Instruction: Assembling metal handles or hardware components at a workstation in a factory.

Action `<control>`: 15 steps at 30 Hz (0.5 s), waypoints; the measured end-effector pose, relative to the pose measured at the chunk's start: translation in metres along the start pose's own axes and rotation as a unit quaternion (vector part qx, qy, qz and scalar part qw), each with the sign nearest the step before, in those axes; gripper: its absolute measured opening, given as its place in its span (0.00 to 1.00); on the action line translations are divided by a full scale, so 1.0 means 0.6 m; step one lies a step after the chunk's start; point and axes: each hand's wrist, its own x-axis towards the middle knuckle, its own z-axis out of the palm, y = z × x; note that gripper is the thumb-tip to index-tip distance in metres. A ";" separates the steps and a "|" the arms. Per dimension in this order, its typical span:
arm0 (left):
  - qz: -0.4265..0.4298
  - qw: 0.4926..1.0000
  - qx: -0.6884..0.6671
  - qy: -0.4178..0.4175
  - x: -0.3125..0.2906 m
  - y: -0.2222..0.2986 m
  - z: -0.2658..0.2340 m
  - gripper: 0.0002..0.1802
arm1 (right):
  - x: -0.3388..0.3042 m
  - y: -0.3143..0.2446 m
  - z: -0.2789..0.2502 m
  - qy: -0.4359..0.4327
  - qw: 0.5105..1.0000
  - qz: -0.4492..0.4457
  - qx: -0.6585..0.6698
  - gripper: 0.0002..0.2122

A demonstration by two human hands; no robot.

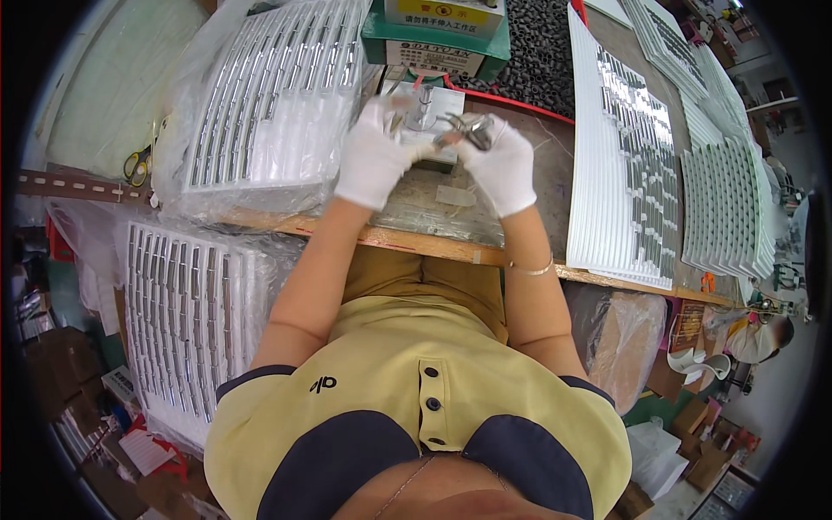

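Note:
Both my hands wear white gloves with bare fingertips and work in front of a small bench press, whose metal post (425, 106) stands on a pale base. My right hand (501, 166) is closed around small shiny metal parts (472, 130) that stick out past its thumb and fingers; their exact kind is unclear. My left hand (374, 158) is at the left side of the post, its fingers curled and smeared by motion. A glint of metal shows by them, but what they grip is hidden. The two thumbs come close together before the post.
A green press housing (436, 54) stands behind. Small black pieces (539, 52) fill a red-edged tray at the back. White trays with chrome tubes lie left (286, 152), lower left (160, 299) and right (598, 199). Scissors (137, 165) lie far left. A person (756, 338) is far right.

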 end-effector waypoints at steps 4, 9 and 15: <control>0.005 0.976 0.216 -0.029 0.080 -0.021 -0.020 0.25 | 0.067 -0.002 0.011 -0.008 0.950 -0.093 -0.298 0.16; -0.086 0.993 0.049 0.068 0.082 -0.040 -0.070 0.19 | 0.087 -0.017 0.043 -0.088 0.937 -0.029 -0.337 0.17; -0.075 0.986 -0.131 0.073 0.029 -0.021 -0.092 0.11 | 0.076 0.011 0.052 -0.069 0.941 -0.051 -0.329 0.19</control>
